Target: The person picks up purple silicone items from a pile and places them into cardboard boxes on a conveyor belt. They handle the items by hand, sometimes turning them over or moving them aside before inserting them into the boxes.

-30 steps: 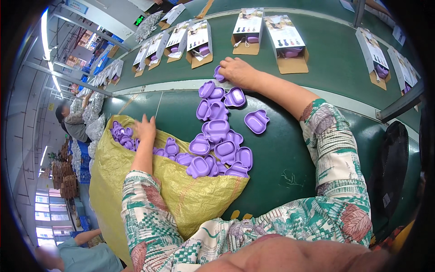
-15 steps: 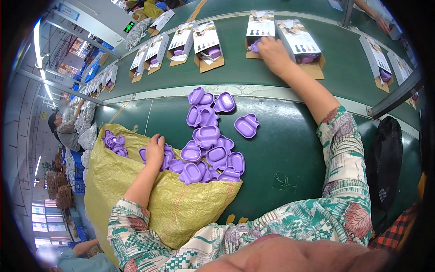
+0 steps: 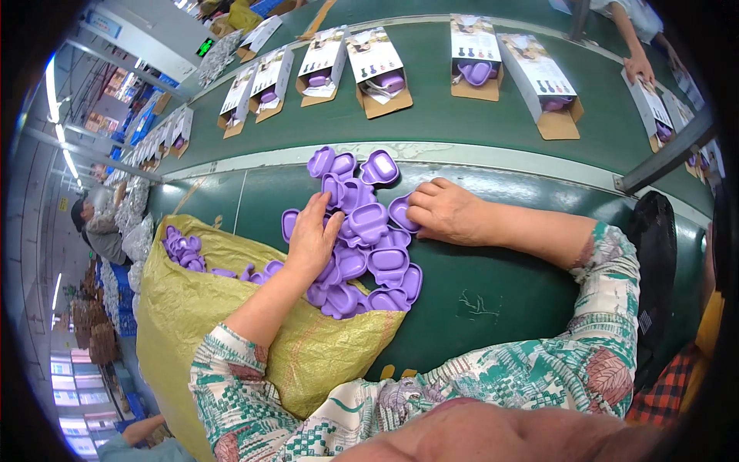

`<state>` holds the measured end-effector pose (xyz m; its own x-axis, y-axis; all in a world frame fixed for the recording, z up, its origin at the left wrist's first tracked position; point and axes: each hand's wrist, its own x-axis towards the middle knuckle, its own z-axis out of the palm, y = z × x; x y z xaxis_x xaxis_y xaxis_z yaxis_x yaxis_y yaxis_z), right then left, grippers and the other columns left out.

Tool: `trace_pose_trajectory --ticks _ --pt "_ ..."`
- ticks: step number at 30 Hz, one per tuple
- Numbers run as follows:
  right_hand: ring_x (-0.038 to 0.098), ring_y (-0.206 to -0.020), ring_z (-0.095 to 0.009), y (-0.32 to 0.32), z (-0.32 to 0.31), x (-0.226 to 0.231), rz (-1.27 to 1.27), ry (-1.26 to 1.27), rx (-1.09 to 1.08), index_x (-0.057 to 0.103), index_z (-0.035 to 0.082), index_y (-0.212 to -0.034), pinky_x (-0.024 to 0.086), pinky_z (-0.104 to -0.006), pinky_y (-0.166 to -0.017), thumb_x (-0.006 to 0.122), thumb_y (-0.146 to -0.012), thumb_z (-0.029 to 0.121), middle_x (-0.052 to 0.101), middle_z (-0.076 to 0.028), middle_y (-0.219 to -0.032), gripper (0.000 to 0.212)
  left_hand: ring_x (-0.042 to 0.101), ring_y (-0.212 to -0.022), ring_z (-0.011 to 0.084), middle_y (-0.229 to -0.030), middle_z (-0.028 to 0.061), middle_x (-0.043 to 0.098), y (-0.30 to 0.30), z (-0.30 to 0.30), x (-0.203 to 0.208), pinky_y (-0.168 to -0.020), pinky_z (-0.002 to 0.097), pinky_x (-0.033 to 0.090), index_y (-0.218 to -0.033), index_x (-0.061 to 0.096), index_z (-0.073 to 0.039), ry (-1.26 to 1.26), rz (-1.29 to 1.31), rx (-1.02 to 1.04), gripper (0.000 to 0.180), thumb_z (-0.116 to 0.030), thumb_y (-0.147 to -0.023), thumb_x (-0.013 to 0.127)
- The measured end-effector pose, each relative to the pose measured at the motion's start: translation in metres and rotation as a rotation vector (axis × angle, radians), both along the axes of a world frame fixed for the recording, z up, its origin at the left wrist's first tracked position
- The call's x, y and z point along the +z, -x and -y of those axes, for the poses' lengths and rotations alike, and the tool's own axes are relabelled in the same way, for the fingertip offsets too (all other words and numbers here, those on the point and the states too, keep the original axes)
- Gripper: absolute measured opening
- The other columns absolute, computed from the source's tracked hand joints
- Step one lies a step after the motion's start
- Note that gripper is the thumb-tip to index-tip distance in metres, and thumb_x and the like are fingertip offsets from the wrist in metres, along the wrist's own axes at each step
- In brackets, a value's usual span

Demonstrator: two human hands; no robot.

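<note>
Purple plastic trays (image 3: pixel 362 231) glow at centre against the dark green table (image 3: pixel 500 285). At eight o'clock, a yellow woven sack (image 3: pixel 192 308). Six o'clock: white sleeves (image 3: pixel 539 369) patterned with teal-green and reddish leaves. Twelve o'clock, white-and-brown cardboard boxes (image 3: pixel 377 65) on the green conveyor belt (image 3: pixel 477 115).

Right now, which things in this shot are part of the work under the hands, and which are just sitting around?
In hand:
left hand flat on the pile of purple trays
right hand at the pile's right edge
yellow sack holding more purple trays
open boxes on the green belt

Lying about:
black fan
metal bar
another person's hand
</note>
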<state>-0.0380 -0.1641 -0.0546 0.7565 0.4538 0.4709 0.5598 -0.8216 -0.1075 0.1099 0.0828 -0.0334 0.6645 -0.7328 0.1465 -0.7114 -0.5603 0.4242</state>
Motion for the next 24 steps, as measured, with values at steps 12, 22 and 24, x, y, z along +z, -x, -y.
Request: trace_pose_trajectory --ticks 12,22,24 --pt "0.054 -0.095 -0.026 -0.069 0.11 0.019 0.209 0.107 -0.481 0.057 0.007 -0.088 0.044 -0.0401 -0.074 0.055 -0.076 0.01 0.055 -0.009 -0.093 0.013 0.041 -0.124 0.0397 -0.133 0.0254 0.045 -0.098 -0.048 -0.045 -0.104 0.0421 0.033 -0.125 0.054 -0.006 0.038 0.228 0.178 0.041 -0.025 -0.089 0.053" --pt "0.056 -0.095 -0.025 -0.101 0.073 0.004 0.41 -0.032 -0.367 0.058 0.011 -0.094 0.048 -0.0397 -0.073 0.063 -0.073 0.018 0.057 -0.008 -0.095 0.023 0.024 -0.137 0.0372 -0.146 0.0184 0.032 -0.117 -0.052 -0.06 -0.105 0.0597 0.019 -0.136 0.046 -0.015 -0.048 0.059 0.273 0.049 -0.042 -0.095 0.039" --pt "0.054 -0.105 -0.027 -0.096 0.015 0.004 0.253 -0.095 -0.187 0.055 0.013 -0.115 0.047 -0.0392 -0.083 0.067 -0.072 0.02 0.054 -0.011 -0.113 0.045 0.023 -0.137 0.0369 -0.147 0.016 0.032 -0.117 -0.051 -0.06 -0.103 0.0647 0.017 -0.135 0.046 -0.018 -0.081 0.09 0.332 0.05 -0.045 -0.094 0.039"
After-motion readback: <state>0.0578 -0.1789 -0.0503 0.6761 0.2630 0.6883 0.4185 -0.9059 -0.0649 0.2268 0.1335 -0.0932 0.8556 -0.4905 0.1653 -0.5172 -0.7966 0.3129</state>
